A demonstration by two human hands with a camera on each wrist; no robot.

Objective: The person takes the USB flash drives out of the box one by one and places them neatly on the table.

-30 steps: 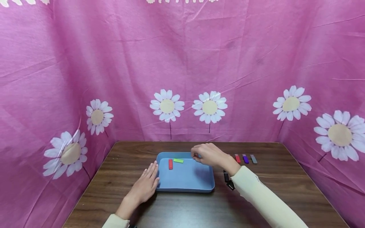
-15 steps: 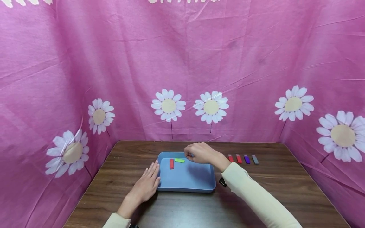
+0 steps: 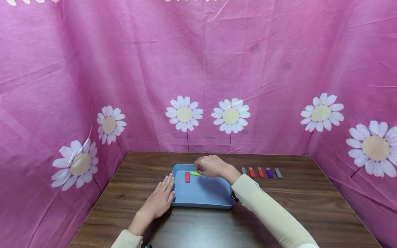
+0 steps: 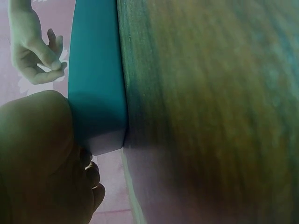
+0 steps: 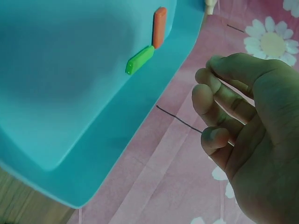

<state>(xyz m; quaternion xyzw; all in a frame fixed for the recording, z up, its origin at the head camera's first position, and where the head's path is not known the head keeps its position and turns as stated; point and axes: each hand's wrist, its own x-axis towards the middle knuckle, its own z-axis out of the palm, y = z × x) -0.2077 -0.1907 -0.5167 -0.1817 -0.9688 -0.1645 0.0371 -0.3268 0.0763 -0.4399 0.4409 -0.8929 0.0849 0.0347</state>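
A small flat red stick (image 3: 187,177), shaped like a USB flash drive, lies in the blue tray (image 3: 201,206). Beside it is a similar green stick (image 3: 195,173). My right hand (image 3: 214,166) hovers over the tray's far side, its fingertips closest to the green stick in the head view. In the right wrist view the fingers of this hand (image 5: 252,112) are loosely bent, no object shows among them, and they look apart from the green stick (image 5: 139,60). My left hand (image 3: 158,198) rests with extended fingers against the tray's left side.
Right of the tray, a row of several small sticks (image 3: 261,172) in grey, red and purple with pale ends lies on the wooden table (image 3: 297,203). Pink cloth (image 3: 204,69) with daisies encloses the table's back and sides. A black wristband (image 3: 234,196) is on my right wrist.
My right hand has travelled left across the tray to the green stick, uncovering more of the row on the right. The left hand and both sticks in the tray stay put.
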